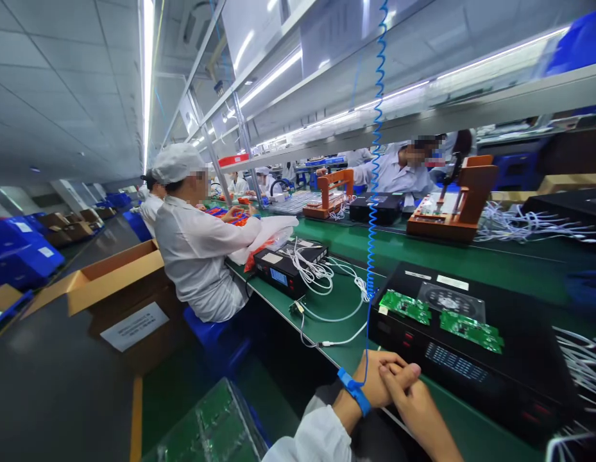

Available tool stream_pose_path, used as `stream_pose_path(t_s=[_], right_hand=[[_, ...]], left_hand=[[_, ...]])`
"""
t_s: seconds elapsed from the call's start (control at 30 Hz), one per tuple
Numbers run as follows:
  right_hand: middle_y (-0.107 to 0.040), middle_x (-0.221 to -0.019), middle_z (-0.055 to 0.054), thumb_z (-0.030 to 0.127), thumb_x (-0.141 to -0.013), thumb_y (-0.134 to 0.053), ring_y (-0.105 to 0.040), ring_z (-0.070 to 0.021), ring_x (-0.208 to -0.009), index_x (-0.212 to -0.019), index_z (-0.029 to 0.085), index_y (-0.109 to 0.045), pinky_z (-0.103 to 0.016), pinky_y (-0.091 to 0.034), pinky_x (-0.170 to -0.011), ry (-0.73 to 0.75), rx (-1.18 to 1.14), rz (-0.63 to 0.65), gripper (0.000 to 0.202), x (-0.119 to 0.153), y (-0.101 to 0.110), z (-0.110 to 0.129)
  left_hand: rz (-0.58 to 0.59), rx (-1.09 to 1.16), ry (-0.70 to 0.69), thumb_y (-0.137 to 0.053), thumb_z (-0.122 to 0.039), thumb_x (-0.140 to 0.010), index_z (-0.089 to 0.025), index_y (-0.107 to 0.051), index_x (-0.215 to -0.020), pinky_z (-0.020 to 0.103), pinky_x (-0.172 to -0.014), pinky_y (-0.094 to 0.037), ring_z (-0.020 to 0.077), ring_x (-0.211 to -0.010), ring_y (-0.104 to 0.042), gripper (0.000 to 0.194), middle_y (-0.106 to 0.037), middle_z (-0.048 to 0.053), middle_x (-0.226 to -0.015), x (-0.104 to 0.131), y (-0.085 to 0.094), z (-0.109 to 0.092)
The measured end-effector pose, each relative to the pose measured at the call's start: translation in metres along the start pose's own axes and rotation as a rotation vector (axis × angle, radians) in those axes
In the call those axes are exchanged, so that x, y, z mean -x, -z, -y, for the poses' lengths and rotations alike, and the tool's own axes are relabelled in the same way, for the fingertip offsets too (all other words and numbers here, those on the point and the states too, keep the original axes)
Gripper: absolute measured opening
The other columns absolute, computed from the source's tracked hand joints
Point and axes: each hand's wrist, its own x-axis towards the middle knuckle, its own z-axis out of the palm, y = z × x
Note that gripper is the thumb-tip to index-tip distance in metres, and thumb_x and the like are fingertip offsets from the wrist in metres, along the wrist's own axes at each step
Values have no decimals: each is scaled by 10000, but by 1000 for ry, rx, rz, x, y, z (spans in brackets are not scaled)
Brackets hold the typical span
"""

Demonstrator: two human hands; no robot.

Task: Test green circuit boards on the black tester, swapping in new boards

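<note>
My left hand (373, 377), with a blue wrist strap (354, 391) on its wrist, rests at the front edge of the green bench. My right hand (416, 401) overlaps it, and the fingers of both are folded together with no object visible in them. A coiled blue cord (374, 160) runs down to the strap. Just beyond my hands is a large black device (512, 385) with a lit display. On its top lie a green circuit board (406, 307) at left, another green circuit board (472, 330) at right, and a clear plate (451, 300) behind them.
A smaller black box (278, 274) with white cables (314, 276) sits further left. Orange fixtures (451, 205) stand behind. At left a person in white (196, 237) sits beside an open carton (119, 295). Wrapped green boards (206, 423) are low at front left.
</note>
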Motion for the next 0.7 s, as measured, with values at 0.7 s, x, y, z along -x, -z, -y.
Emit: stream_pose_path(t_s=[0.7], right_hand=[[-767,-991,-141,629,-837,-505,-717,-310,-952,-912,148,-764,-329,-574,-819,25,60,-3,551,-2,0,-6]], left_hand=[[-10,-27,-12,-607,-620,-838,-125,-775,-844,218,-562,-421,120,-595,-557,523,-666,30,-645,-3,-2,10]])
